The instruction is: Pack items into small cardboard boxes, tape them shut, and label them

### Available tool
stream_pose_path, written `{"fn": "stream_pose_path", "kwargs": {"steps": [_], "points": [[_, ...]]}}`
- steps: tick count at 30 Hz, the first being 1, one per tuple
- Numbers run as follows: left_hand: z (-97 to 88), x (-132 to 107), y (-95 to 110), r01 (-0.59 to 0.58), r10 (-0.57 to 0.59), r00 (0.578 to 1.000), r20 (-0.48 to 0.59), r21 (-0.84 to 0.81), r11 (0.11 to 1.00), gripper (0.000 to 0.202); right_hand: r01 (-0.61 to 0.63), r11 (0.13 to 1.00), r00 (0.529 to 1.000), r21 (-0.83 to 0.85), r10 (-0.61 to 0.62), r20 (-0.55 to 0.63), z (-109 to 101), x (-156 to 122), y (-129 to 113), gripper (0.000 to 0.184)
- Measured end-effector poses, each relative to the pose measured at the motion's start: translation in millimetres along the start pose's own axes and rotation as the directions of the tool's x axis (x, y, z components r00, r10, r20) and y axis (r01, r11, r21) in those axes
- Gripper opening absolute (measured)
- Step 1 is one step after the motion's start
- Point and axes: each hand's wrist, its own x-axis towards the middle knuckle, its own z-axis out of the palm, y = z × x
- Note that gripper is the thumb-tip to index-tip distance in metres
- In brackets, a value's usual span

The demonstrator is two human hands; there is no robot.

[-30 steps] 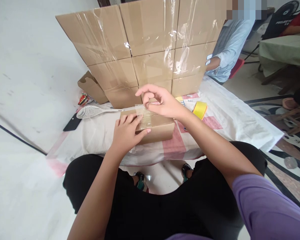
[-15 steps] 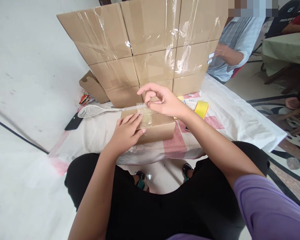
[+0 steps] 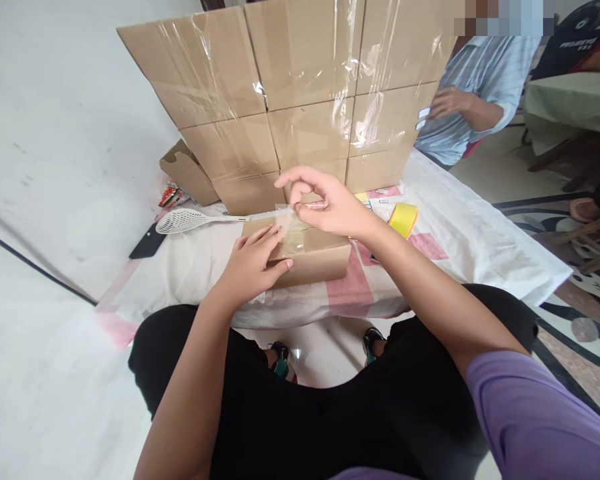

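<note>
A small brown cardboard box [image 3: 315, 265] lies on the cloth in front of me. My left hand [image 3: 253, 263] rests on its top left part, fingers stretched out and a little apart, thumb along the near edge. Across the top of the box runs a strip of clear tape [image 3: 295, 239], and its far end rises toward my right hand [image 3: 330, 203]. That hand hovers over the box with thumb and fingertips pinched, apparently on the raised tape. Its fingers partly hide the tape's end.
Behind stands a tall stack of taped cardboard boxes [image 3: 310, 60]. A white slotted spoon [image 3: 185, 221], a black phone-like slab [image 3: 147, 243] and an open carton [image 3: 187, 170] lie left. A yellow tape roll [image 3: 403, 220] lies right. A person in a striped shirt [image 3: 495, 80] sits beyond.
My two hands and the small box hold almost the same positions. At the right, the other person's hand and arm have shifted slightly.
</note>
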Motion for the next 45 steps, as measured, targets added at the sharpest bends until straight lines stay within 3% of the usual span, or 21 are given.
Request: {"fn": "stream_pose_path", "kwargs": {"steps": [6,13,16,19,25,31,38,45], "points": [[4.0,1,1,-0.028,0.029,0.998,-0.054,0.020,0.999,0.053,-0.044,0.996,0.998,-0.079,0.041,-0.040,2,0,-2,0.041],[9.6,2,0,0.004,-0.023,0.987,-0.162,-0.119,0.993,0.045,-0.262,0.948,0.954,0.183,0.283,-0.097,19,-2,35,0.037],[9.9,1,0,0.047,-0.090,0.980,-0.180,-0.233,0.971,0.049,-0.353,0.881,0.919,0.314,0.390,-0.062,25,-2,49,0.033],[10.5,0,1,0.032,-0.076,0.978,-0.194,-0.220,0.975,0.052,-0.415,0.840,0.896,0.351,0.444,-0.004,26,-1,54,0.031],[18.4,2,2,0.003,-0.012,0.973,-0.231,-0.040,0.999,0.059,-0.405,0.870,0.911,0.283,0.412,0.036,24,4,53,0.030],[24.0,4,3,-0.014,0.026,0.964,-0.265,0.045,0.999,0.082,-0.428,0.884,0.903,0.189,0.429,0.041,26,3,56,0.033],[25.8,2,7,-0.023,0.058,0.968,-0.244,0.147,0.989,0.055,-0.434,0.898,0.899,0.076,0.426,0.101,29,2,67,0.034],[31.3,2,7,-0.028,0.064,0.958,-0.280,0.134,0.991,0.054,-0.371,0.928,0.925,0.033,0.366,0.100,33,2,78,0.031]]}}
